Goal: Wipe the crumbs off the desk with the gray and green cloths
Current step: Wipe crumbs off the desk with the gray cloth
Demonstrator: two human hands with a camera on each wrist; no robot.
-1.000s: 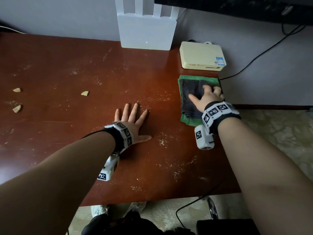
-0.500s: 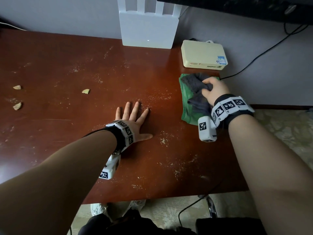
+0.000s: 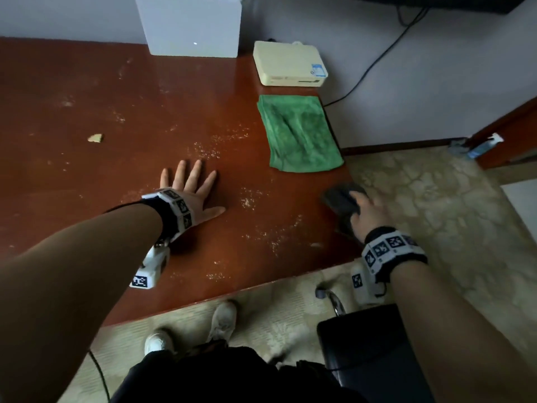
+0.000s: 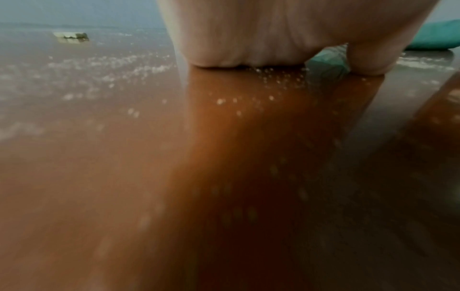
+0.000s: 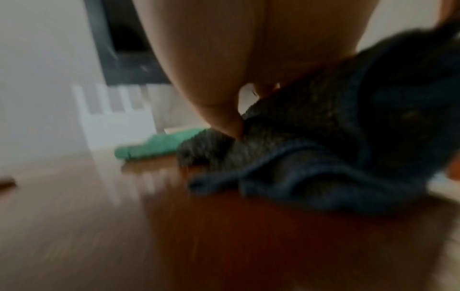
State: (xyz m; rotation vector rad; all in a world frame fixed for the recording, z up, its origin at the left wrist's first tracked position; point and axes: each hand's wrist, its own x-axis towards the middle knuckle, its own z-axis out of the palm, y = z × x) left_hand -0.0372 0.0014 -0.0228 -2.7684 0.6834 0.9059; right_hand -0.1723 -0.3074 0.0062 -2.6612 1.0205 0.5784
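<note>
My right hand (image 3: 364,209) grips the bunched gray cloth (image 3: 340,200) at the desk's right edge, near the front corner; in the right wrist view the gray cloth (image 5: 323,153) hangs crumpled under the fingers. The green cloth (image 3: 299,133) lies flat by itself near the right edge, farther back, and shows as a green cloth (image 5: 154,146) behind the gray one. My left hand (image 3: 189,190) rests flat on the red-brown desk (image 3: 116,175), fingers spread. Fine crumbs (image 3: 250,199) are scattered between the hands, and a larger crumb piece (image 3: 95,138) lies to the left.
A white box device (image 3: 191,24) and a cream box (image 3: 289,65) stand at the desk's back. A cable (image 3: 372,65) runs down the wall. A black chair seat (image 3: 369,353) is by the desk's front right corner. My shoes (image 3: 220,321) are on the patterned floor.
My right hand lifted the gray cloth off the green cloth and carried it toward me to the desk's right front edge. The left hand stayed flat.
</note>
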